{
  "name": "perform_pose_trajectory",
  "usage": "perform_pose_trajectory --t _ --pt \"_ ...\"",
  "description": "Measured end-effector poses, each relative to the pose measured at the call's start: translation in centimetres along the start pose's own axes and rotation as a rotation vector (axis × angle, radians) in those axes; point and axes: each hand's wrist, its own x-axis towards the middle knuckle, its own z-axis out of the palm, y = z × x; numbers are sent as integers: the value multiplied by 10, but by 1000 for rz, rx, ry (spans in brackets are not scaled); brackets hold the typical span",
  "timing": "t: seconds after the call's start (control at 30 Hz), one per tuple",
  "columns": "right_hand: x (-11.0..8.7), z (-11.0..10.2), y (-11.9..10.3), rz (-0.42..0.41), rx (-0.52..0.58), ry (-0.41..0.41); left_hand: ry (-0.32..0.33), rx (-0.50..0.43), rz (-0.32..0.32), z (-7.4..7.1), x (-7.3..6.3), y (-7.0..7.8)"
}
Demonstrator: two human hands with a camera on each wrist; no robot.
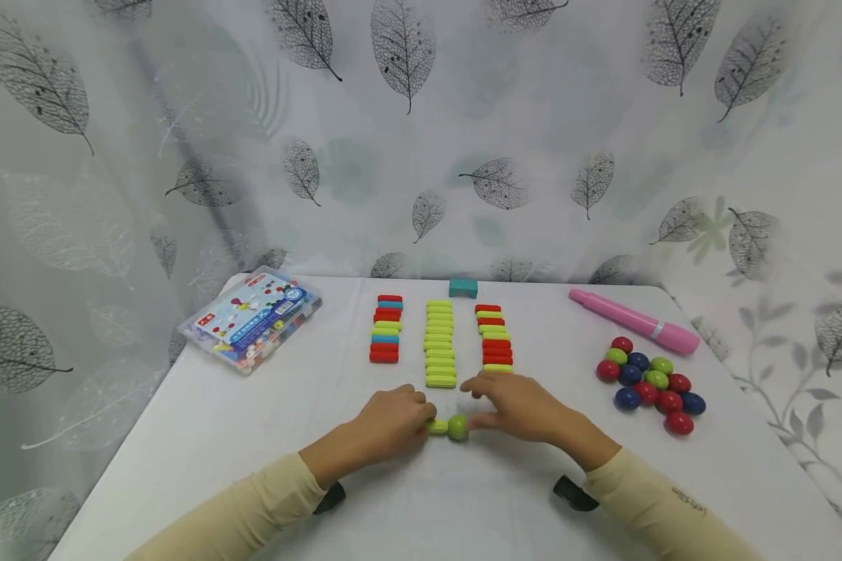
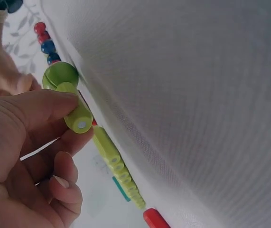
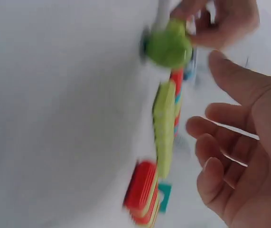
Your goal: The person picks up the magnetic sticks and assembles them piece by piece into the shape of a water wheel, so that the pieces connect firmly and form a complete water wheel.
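Between thumb and fingers, my left hand (image 1: 391,419) pinches a yellow-green magnetic rod (image 2: 78,116) whose near end shows a silver dot. A green ball (image 1: 458,427) sits against the rod's other end, low over the white table. My right hand (image 1: 519,405) is just right of the ball, holding nothing; in the right wrist view its thumb and fingers are spread apart, with a gap to the ball. Beyond both hands lies a column of yellow-green rods (image 1: 439,343), flanked by mixed-colour rods on the left (image 1: 384,336) and red and yellow-green rods (image 1: 495,343) on the right.
Red, blue and green balls (image 1: 647,382) cluster at the right, below a pink mallet-shaped stick (image 1: 635,321). A clear plastic box (image 1: 251,315) with a printed lid stands at the back left. A teal block (image 1: 463,288) lies near the back edge, before a leaf-patterned curtain (image 1: 407,156).
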Motion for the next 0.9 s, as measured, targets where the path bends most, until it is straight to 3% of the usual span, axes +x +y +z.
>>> perform_pose_trajectory --t 0.13,0.23,0.47,0.9 --pt "1 -8 24 63 -127 127 6 -15 -11 -1 -3 -2" --pt "1 -8 37 86 -231 170 6 -26 -17 -2 -5 -4" --pt "3 -1 50 91 -284 131 11 -38 -5 -3 -6 -5" --pt "7 7 51 79 -323 123 33 -18 4 -1 -8 -3"
